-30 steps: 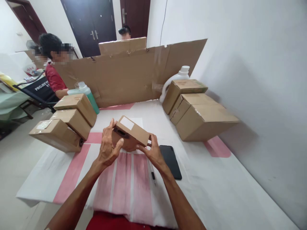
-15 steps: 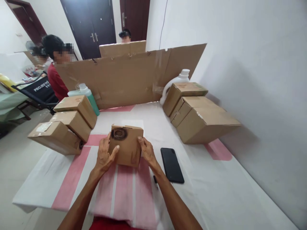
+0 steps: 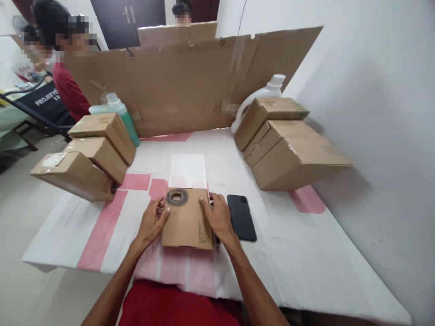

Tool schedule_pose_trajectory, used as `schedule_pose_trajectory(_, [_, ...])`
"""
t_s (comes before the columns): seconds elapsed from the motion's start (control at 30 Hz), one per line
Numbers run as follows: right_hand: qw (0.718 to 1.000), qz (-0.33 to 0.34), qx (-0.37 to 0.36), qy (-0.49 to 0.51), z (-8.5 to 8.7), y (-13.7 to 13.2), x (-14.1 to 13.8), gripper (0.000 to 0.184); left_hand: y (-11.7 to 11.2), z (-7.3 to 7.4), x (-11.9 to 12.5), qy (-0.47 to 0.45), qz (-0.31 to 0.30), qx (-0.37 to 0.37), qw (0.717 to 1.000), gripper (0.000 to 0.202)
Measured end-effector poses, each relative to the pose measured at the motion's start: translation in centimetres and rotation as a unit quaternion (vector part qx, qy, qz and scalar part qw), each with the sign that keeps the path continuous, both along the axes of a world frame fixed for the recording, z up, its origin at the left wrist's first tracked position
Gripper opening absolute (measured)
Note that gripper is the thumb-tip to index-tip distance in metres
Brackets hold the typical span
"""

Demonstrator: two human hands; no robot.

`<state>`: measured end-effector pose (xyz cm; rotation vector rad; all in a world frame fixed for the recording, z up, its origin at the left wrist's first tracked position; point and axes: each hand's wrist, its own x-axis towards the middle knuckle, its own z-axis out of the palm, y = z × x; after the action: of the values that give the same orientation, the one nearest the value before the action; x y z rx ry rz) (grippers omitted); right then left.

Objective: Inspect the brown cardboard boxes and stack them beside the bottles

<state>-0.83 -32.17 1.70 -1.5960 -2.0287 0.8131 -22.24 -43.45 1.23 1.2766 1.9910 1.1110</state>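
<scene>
A small brown cardboard box (image 3: 185, 226) is in front of me, its top face showing a dark-ringed hole near the far left corner and printed text at the right. My left hand (image 3: 152, 222) grips its left side, thumb at the top edge and fingers curled along the side. On the opposite side, my right hand (image 3: 217, 215) rests its thumb on the top face, with its fingers bent beside the box. A black phone (image 3: 242, 219) lies just right of my right hand. A small dark item beside the box is mostly hidden by that wrist.
Cardboard boxes line the left (image 3: 73, 174) and right (image 3: 299, 156) of the table. Behind them stand a green-liquid bottle (image 3: 127, 120) and a white jug (image 3: 249, 102). A tall cardboard panel (image 3: 183, 90) spans the back, with people beyond. A wall borders the right.
The box has been lowered and turned, so its top now faces up toward me with printed text at the right. Both hands moved with it. The camera view has tilted down.
</scene>
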Motion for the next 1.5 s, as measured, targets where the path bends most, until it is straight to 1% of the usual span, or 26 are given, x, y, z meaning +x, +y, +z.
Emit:
schedule_pose_trajectory(0.07, [0.999,-0.006,0.031,-0.017,0.8,0.1,-1.4,0.051,1.2,-0.6,-0.1,-0.004,0.025,0.012,1.000,0.061])
schedule_pose_trajectory(0.13, [0.999,0.000,0.032,-0.043,1.6,0.1,-3.2,0.057,2.6,-1.2,0.0,-0.012,0.038,0.030,0.999,0.064])
schedule_pose_trajectory(0.23, [0.997,0.006,0.015,-0.075,2.2,0.0,-5.5,0.052,4.3,-1.8,0.6,-0.025,0.041,0.053,0.997,0.058])
schedule_pose_trajectory(0.33, [0.997,-0.004,0.014,-0.080,2.3,-0.4,-6.7,0.044,4.9,-1.7,1.1,-0.031,0.047,0.064,0.996,0.050])
schedule_pose_trajectory(0.47, [0.998,-0.003,0.007,-0.060,2.2,-0.4,-7.1,0.044,5.0,-1.3,1.1,-0.028,0.051,0.062,0.996,0.046])
schedule_pose_trajectory(0.57, [1.000,0.010,0.028,-0.010,2.2,-0.2,-5.6,0.052,5.1,-1.1,1.0,-0.032,0.051,0.052,0.997,0.045])
schedule_pose_trajectory(0.63, [0.998,-0.008,0.065,0.022,2.3,-0.2,-3.3,0.054,5.1,-1.1,0.9,-0.042,0.054,0.043,0.997,0.046])
schedule_pose_trajectory(0.67, [0.997,-0.024,0.070,0.022,2.4,-0.3,-1.7,0.049,5.0,-1.1,0.9,-0.050,0.056,0.039,0.996,0.047])
schedule_pose_trajectory(0.7, [0.998,-0.037,0.055,0.005,2.4,-0.6,-0.1,0.041,4.9,-1.2,0.9,-0.059,0.058,0.034,0.996,0.048])
schedule_pose_trajectory(0.73, [0.999,-0.040,0.020,-0.028,2.5,-0.9,1.5,0.034,4.8,-1.3,0.9,-0.070,0.059,0.031,0.995,0.049])
schedule_pose_trajectory(0.77, [0.997,-0.032,-0.029,-0.069,2.4,-1.3,3.0,0.029,4.7,-1.4,0.8,-0.083,0.059,0.028,0.994,0.050])
schedule_pose_trajectory(0.83, [0.983,-0.002,-0.121,-0.141,2.0,-2.3,5.2,0.021,4.5,-1.6,0.7,-0.114,0.051,0.024,0.992,0.054])
schedule_pose_trajectory(0.9, [0.973,0.015,-0.160,-0.168,1.2,-3.3,6.0,0.016,4.3,-1.8,0.6,-0.147,0.037,0.024,0.988,0.059])
schedule_pose_trajectory(1.0, [0.975,0.010,-0.164,-0.149,-0.1,-4.0,5.8,0.012,3.7,-2.0,0.5,-0.181,0.018,0.027,0.983,0.071])
schedule_pose_trajectory(1.07, [0.979,0.001,-0.162,-0.128,-0.4,-3.9,5.6,0.014,3.2,-2.1,0.6,-0.200,0.004,0.027,0.979,0.080])
schedule_pose_trajectory(1.1, [0.980,-0.004,-0.159,-0.123,-0.3,-3.6,5.7,0.016,2.8,-2.2,0.7,-0.208,-0.002,0.027,0.978,0.084])
schedule_pose_trajectory(1.13, [0.982,-0.022,-0.149,-0.113,0.0,-3.3,5.9,0.018,2.6,-2.3,0.8,-0.215,-0.006,0.029,0.976,0.088])
schedule_pose_trajectory(1.17, [0.987,-0.053,-0.128,-0.086,0.5,-3.0,6.1,0.018,2.3,-2.4,1.0,-0.219,-0.008,0.032,0.975,0.090])
schedule_pose_trajectory(1.2, [0.990,-0.094,-0.100,-0.036,1.1,-2.6,6.3,0.018,2.1,-2.5,1.3,-0.217,-0.008,0.037,0.976,0.092])
schedule_pose_trajectory(1.23, [0.988,-0.133,-0.070,0.039,1.7,-2.2,6.2,0.019,1.9,-2.6,1.6,-0.210,-0.005,0.042,0.977,0.092])
schedule_pose_trajectory(1.27, [0.977,-0.159,-0.045,0.132,2.2,-1.9,6.0,0.022,1.8,-2.8,1.9,-0.201,-0.002,0.046,0.978,0.092])
schedule_pose_trajectory(1.3, [0.959,-0.163,-0.031,0.229,2.7,-1.7,5.5,0.024,1.8,-3.0,2.2,-0.195,0.000,0.049,0.980,0.091])
schedule_pose_trajectory(1.33, [0.939,-0.145,-0.031,0.310,3.0,-1.4,4.6,0.026,1.8,-3.3,2.5,-0.190,0.001,0.050,0.981,0.091])
schedule_pose_trajectory(1.4, [0.912,-0.076,-0.064,0.398,3.1,-1.2,2.4,0.027,1.9,-3.8,3.0,-0.184,0.005,0.051,0.982,0.090])
schedule_pose_trajectory(1.43, [0.904,-0.047,-0.084,0.416,2.9,-1.2,1.2,0.027,1.9,-4.0,3.2,-0.182,0.006,0.052,0.982,0.091])
schedule_pose_trajectory(1.5, [0.896,-0.015,-0.119,0.428,2.3,-1.4,-1.1,0.029,1.9,-4.5,3.3,-0.175,0.007,0.056,0.983,0.092])
